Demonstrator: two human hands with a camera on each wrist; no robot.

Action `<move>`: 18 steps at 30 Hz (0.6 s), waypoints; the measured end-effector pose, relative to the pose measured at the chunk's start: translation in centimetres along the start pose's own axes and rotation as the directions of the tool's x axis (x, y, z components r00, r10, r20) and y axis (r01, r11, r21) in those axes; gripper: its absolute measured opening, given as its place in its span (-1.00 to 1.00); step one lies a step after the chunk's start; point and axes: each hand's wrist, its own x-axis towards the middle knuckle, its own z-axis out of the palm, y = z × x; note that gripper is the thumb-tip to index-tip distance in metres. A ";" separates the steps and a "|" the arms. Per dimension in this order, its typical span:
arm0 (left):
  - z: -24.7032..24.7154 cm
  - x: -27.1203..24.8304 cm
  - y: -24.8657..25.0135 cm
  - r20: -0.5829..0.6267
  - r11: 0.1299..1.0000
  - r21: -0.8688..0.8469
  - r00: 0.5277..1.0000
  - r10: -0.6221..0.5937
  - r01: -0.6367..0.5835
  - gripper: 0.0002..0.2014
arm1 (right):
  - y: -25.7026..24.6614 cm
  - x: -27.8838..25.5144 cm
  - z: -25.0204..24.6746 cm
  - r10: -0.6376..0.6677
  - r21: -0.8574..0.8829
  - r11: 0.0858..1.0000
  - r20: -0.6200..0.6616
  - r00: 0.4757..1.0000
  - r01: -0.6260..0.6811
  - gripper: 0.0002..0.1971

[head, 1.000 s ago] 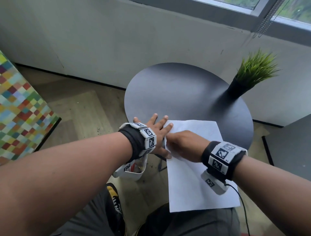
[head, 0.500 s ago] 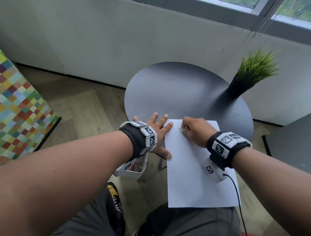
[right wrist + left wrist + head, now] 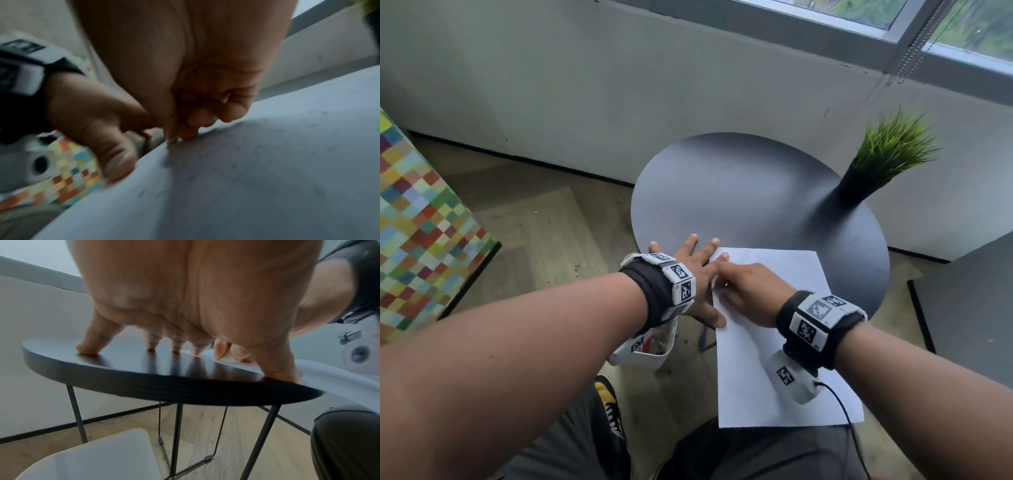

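Sheet (image 3: 774, 359) is lying on near-right part of table (image 3: 739, 192), long axis running away from body. Near half is overhanging the rim toward lap, unsupported.

L hand (image 3: 697, 274) is sitting just left of sheet, fingers apart and flat on tabletop, thumb (image 3: 277, 369) pressing sheet's left edge at the rim. R hand (image 3: 750, 291) is resting on sheet at far-left corner, fingers curled together, tips (image 3: 189, 134) bearing down right at the left edge. It isn't wrapping round anything, as far as R wrist view is showing.

Key relation: left edge is running from R tips straight back toward body, past L thumb. So R hand is the nearer one for working that edge, w/ L hand acting as anchor. Judging next stroke as a drag along the edge toward near end. Overhang is giving no backing there, so sheet is prob. going to buckle unless pressure is eased past rim.

Look of sheet: plain white, no print showing, flat where table is backing it, drooping a little off rim in L wrist view. Single or doubled layer: can't tell.

Plant (image 3: 887, 154) is standing at far-right rim, well apart.
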 end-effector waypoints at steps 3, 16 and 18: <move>0.1 0.0 -0.1 -0.039 1.000 -0.009 0.999 -0.009 0.009 0.29 | 0.7 -0.3 -0.6 0.098 0.042 0.994 -0.024 0.995 -0.097 -0.90; 1.1 -0.1 -0.1 -0.078 0.987 -0.027 0.984 -0.161 0.159 0.19 | 0.7 2.9 -1.8 0.254 0.024 0.967 -0.116 0.960 -0.253 -0.88; 1.1 -0.1 0.0 -0.066 0.984 -0.064 0.983 -0.169 0.164 0.17 | -0.7 2.0 -1.1 0.086 -0.008 0.996 -0.011 0.996 -0.086 -0.89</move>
